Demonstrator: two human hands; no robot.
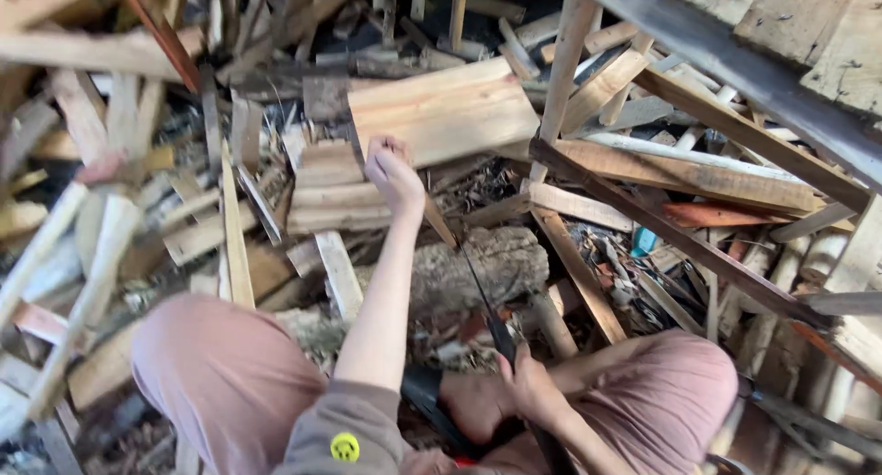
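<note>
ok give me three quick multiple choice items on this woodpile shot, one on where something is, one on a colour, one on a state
1. Where is the log?
A. in front of the knees, under the raised arm
B. on the dark beam at top right
C. across the person's lap

2. What colour are the trousers?
A. dusty pink
B. bright green
C. black

3. What is the left hand doing?
A. lying flat and open on the knee
B. closed on a thin stick
C. resting on the ground

Answers: 1 A, the log lies among the scraps just beyond the knees. 2 A, both knees show pink cloth. 3 B, its fingers are curled around the stick's top.
</note>
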